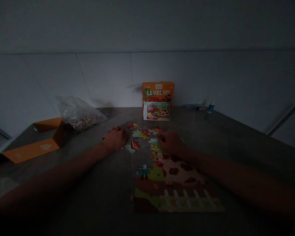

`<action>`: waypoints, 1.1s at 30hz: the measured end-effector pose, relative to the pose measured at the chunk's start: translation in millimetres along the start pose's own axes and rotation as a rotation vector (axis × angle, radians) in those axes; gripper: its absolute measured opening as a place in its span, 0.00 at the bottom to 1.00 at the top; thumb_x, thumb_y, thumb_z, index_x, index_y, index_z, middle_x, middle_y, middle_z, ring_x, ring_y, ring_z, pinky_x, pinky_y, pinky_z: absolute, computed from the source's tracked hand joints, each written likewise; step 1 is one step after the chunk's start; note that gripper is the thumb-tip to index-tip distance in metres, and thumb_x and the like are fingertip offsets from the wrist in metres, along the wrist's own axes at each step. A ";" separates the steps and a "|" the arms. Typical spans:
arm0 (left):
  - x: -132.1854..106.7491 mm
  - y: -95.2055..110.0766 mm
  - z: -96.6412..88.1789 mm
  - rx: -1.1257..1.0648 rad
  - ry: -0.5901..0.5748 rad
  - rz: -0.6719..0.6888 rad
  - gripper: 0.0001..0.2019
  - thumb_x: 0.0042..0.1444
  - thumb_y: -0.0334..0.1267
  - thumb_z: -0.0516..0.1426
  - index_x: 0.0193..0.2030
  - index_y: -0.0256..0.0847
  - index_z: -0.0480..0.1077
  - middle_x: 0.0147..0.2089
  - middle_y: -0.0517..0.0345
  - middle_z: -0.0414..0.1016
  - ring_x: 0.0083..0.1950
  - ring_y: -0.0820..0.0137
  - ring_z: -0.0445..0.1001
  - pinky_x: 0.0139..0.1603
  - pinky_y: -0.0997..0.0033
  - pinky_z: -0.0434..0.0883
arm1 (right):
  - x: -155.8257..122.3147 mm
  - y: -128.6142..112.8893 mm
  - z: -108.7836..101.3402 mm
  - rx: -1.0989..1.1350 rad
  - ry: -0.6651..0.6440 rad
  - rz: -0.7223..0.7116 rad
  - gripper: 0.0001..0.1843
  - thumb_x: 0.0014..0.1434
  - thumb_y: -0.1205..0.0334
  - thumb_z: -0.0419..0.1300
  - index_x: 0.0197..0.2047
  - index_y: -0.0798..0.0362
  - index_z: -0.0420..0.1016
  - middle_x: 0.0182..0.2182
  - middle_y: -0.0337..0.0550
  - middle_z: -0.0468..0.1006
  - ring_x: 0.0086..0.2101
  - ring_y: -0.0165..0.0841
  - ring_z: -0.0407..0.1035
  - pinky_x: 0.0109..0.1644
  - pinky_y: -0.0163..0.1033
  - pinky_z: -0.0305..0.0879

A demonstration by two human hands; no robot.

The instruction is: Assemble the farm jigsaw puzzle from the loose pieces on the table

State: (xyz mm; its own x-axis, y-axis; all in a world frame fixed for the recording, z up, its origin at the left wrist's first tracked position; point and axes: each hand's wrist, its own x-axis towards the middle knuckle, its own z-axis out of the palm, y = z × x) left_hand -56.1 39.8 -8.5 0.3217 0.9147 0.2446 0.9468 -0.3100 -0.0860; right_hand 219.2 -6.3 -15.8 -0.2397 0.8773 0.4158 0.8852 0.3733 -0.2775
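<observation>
A partly built farm jigsaw (177,186) with a spotted cow and a white fence lies on the dark table (236,137) in front of me. Several loose pieces (142,133) lie just beyond its far edge. My right hand (170,142) rests at the puzzle's far edge, fingers curled over a pale piece (153,141). My left hand (115,138) lies knuckles up on the table left of the loose pieces, fingers bent, next to a green and red piece (132,146). The dim light hides what either hand holds.
An orange puzzle box (158,100) stands upright against the white wall. At the left sit a clear plastic bag (78,113) of pieces and an open orange box lid (36,144). A small blue object (210,108) stands at the back right.
</observation>
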 end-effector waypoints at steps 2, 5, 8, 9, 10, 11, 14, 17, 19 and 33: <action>-1.2 -0.1 1.1 0.024 0.035 0.019 0.20 0.68 0.43 0.45 0.43 0.34 0.74 0.44 0.38 0.74 0.49 0.54 0.74 0.52 0.52 0.70 | 1.4 1.3 0.6 -0.008 0.020 0.066 0.12 0.60 0.64 0.54 0.37 0.54 0.80 0.31 0.46 0.81 0.30 0.34 0.72 0.37 0.37 0.62; -3.8 1.6 -1.4 0.010 0.170 0.085 0.20 0.68 0.44 0.44 0.45 0.35 0.74 0.45 0.41 0.75 0.50 0.54 0.71 0.54 0.50 0.68 | 4.5 6.2 2.9 -0.042 0.081 0.146 0.11 0.59 0.65 0.56 0.39 0.54 0.79 0.35 0.47 0.80 0.36 0.37 0.72 0.43 0.39 0.64; -7.5 5.8 -6.0 -0.093 0.382 0.284 0.20 0.68 0.44 0.46 0.53 0.36 0.72 0.49 0.43 0.74 0.54 0.53 0.67 0.56 0.48 0.66 | 8.4 13.3 6.3 -0.064 0.117 0.173 0.14 0.54 0.67 0.60 0.45 0.56 0.78 0.45 0.54 0.77 0.49 0.44 0.67 0.55 0.45 0.62; -9.0 7.8 -7.4 -0.131 0.422 0.368 0.19 0.68 0.44 0.47 0.54 0.35 0.71 0.50 0.43 0.74 0.55 0.54 0.67 0.56 0.49 0.66 | 10.2 15.6 7.0 -0.061 0.115 0.187 0.18 0.53 0.67 0.61 0.48 0.58 0.77 0.48 0.56 0.76 0.52 0.46 0.66 0.56 0.46 0.62; -10.7 9.9 -8.7 -0.163 0.444 0.448 0.18 0.67 0.43 0.47 0.54 0.35 0.71 0.51 0.43 0.74 0.54 0.55 0.67 0.56 0.49 0.66 | 12.4 17.8 6.9 -0.056 0.108 0.197 0.20 0.52 0.67 0.62 0.50 0.58 0.76 0.49 0.57 0.75 0.53 0.47 0.65 0.57 0.47 0.61; -12.4 12.3 -9.8 -0.186 0.453 0.521 0.17 0.67 0.41 0.49 0.52 0.35 0.72 0.51 0.43 0.74 0.54 0.55 0.67 0.56 0.50 0.66 | 15.4 19.9 6.1 -0.046 0.093 0.197 0.21 0.52 0.66 0.63 0.51 0.57 0.76 0.50 0.57 0.75 0.53 0.47 0.65 0.57 0.48 0.61; -17.6 19.8 -12.9 -0.181 0.475 0.668 0.13 0.63 0.40 0.52 0.46 0.36 0.74 0.47 0.45 0.75 0.54 0.55 0.67 0.57 0.47 0.64 | 28.9 25.7 -0.1 -0.001 0.009 0.149 0.15 0.55 0.63 0.64 0.48 0.52 0.78 0.47 0.52 0.78 0.49 0.43 0.70 0.54 0.45 0.63; -20.6 25.6 -15.3 -0.127 0.497 0.717 0.11 0.60 0.40 0.55 0.44 0.40 0.75 0.44 0.50 0.77 0.54 0.53 0.67 0.60 0.39 0.57 | 44.2 31.0 -3.7 0.034 -0.055 0.137 0.15 0.59 0.54 0.62 0.45 0.53 0.79 0.43 0.49 0.81 0.43 0.40 0.74 0.47 0.41 0.65; -20.6 27.2 -16.0 -0.108 0.469 0.707 0.10 0.59 0.41 0.56 0.43 0.42 0.76 0.45 0.51 0.77 0.54 0.52 0.67 0.61 0.36 0.53 | 50.4 33.2 -0.3 0.011 -0.043 0.158 0.20 0.59 0.51 0.62 0.47 0.57 0.79 0.44 0.52 0.81 0.43 0.41 0.74 0.45 0.40 0.65; -15.9 24.5 -13.4 -0.067 0.263 0.519 0.11 0.62 0.38 0.52 0.40 0.40 0.75 0.42 0.48 0.76 0.52 0.53 0.70 0.62 0.31 0.50 | 42.5 37.7 23.7 0.021 0.114 0.065 0.19 0.56 0.60 0.64 0.49 0.56 0.72 0.47 0.53 0.75 0.48 0.41 0.69 0.53 0.43 0.64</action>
State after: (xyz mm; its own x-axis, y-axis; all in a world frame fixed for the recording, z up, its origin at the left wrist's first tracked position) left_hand -38.0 14.2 -1.6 0.7255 0.5463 0.4186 0.6603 -0.7240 -0.1995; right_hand 232.9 52.2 -29.1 -0.1345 0.8603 0.4918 0.8884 0.3245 -0.3247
